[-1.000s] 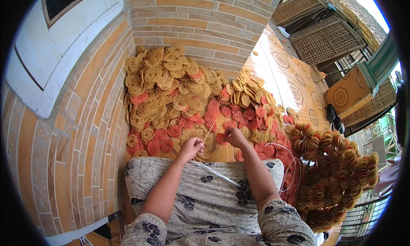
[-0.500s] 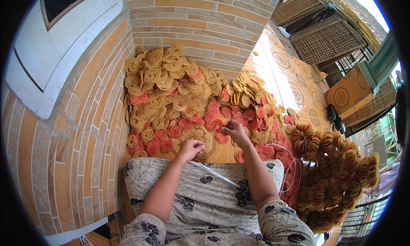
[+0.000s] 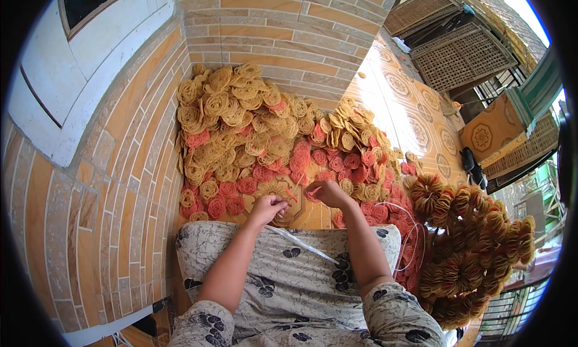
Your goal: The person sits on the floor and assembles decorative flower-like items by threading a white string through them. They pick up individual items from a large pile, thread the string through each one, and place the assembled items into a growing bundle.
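Nearest to me, patterned cloth (image 3: pixel 289 287) covers my lap, with a white strip (image 3: pixel 304 244) running slantwise over it toward my left hand (image 3: pixel 268 209). That hand is pinched at the fingertips around a thin stick (image 3: pixel 299 180), whose tip points away over the near edge of the tiled floor (image 3: pixel 316 215). On the stick, between my hands, is a small red disc (image 3: pixel 292 195), seen nearly edge-on. My right hand (image 3: pixel 329 193) is apart from the left, fingers bent over another red disc (image 3: pixel 312 193); I cannot tell whether they grip it or it lies on the floor beneath.

These discs look light, open and brittle, dry rather than slippery, so I judge a soft pinch at the rim best; squeezing the lacy middle could snap it.

Half a second ago my right fingers held a disc up farther out; now one shows on the stick, and the right hand sits a little nearer me.

Beyond, red and tan discs lie along the floor, rising to a tan heap (image 3: pixel 241 118) in the corner against the brick-patterned wall (image 3: pixel 271 21).
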Demonstrator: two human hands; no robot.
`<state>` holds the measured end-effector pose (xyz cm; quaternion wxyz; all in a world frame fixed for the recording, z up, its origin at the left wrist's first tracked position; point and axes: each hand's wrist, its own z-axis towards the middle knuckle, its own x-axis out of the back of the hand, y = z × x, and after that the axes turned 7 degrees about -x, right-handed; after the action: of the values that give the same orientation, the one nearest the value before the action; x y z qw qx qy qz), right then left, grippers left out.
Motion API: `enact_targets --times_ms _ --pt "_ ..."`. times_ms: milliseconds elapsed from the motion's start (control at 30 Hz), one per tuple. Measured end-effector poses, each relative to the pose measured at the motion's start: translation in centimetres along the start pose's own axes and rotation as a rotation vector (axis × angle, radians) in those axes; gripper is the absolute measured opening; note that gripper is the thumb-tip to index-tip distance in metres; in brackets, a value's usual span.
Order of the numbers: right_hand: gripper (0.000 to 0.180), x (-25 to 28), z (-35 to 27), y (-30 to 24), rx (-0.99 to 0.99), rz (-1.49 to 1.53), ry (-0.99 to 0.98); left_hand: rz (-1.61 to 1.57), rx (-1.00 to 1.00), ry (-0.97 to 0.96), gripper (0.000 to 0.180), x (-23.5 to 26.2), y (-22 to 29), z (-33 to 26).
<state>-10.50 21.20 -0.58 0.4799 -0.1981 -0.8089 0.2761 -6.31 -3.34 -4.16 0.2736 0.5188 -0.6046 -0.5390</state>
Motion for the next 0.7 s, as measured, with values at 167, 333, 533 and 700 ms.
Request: enact_targets --times_ms 167,333,533,700 --pt "0.040 -2.1 0.4 2.2 0.011 -0.359 0.408 0.230 -0.023 -0.003 0.017 -0.3 -0.2 0.1" --pt "0.022 -0.7 2.0 2.7 -0.200 0.411 0.224 0.256 -0.055 0.025 0.015 -0.4 0.0 -0.1" --pt "0.040 -0.6 1.8 2.5 -0.251 0.339 0.310 0.242 -0.022 0.008 0.016 -0.4 0.0 0.0" --pt "0.049 -2.7 1.5 2.1 -0.034 -0.321 0.526 0.225 -0.013 -0.003 0.017 -0.3 -0.1 0.0"
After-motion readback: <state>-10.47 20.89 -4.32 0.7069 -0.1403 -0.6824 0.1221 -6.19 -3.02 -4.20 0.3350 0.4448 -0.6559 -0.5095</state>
